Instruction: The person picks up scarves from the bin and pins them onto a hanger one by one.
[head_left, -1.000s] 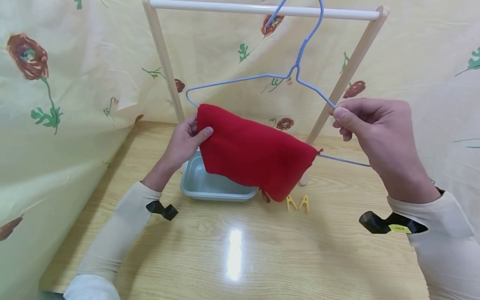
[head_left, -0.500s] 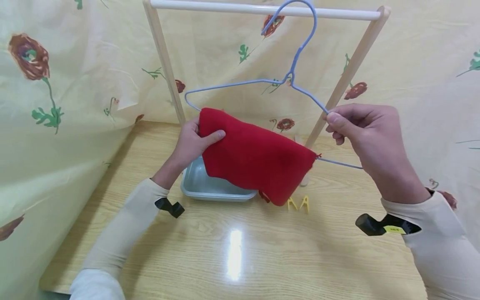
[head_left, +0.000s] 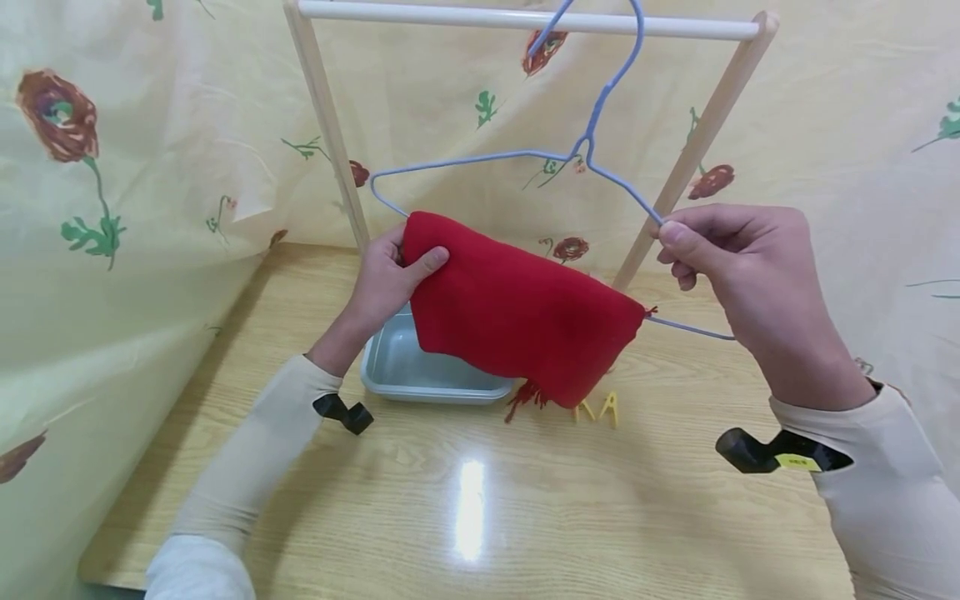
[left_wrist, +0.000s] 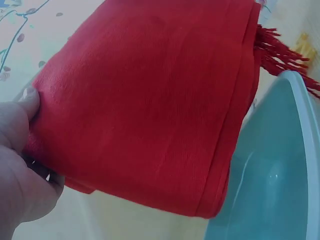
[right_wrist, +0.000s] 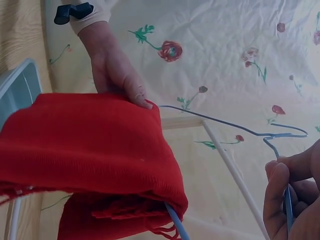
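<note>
A red fringed scarf (head_left: 517, 308), folded in layers, hangs over the bottom bar of a blue clothes hanger (head_left: 480, 158). My left hand (head_left: 382, 279) pinches the scarf's upper left corner, thumb in front and fingers behind it. In the left wrist view the scarf (left_wrist: 145, 105) fills the middle, its fringe at the far edge. My right hand (head_left: 757, 283) pinches the hanger's right shoulder between thumb and fingers. The right wrist view shows the scarf wrapped over the hanger bar (right_wrist: 176, 220), with fringe underneath. The hanger tilts down to the right, its hook near the rack's rail.
A wooden rack with a white rail (head_left: 525, 17) stands behind the hanger. Below the scarf sits a grey-blue basin (head_left: 438, 392), partly hidden. Two yellow clothespins (head_left: 611, 408) lie on the wooden table (head_left: 360, 508), right of the basin. Flowered cloth (head_left: 187, 167) covers the walls.
The hanger dips toward me, then rises back up near the rail. My left hand has shifted slightly right with the scarf, and more fringe shows below. Both hands keep their hold.
</note>
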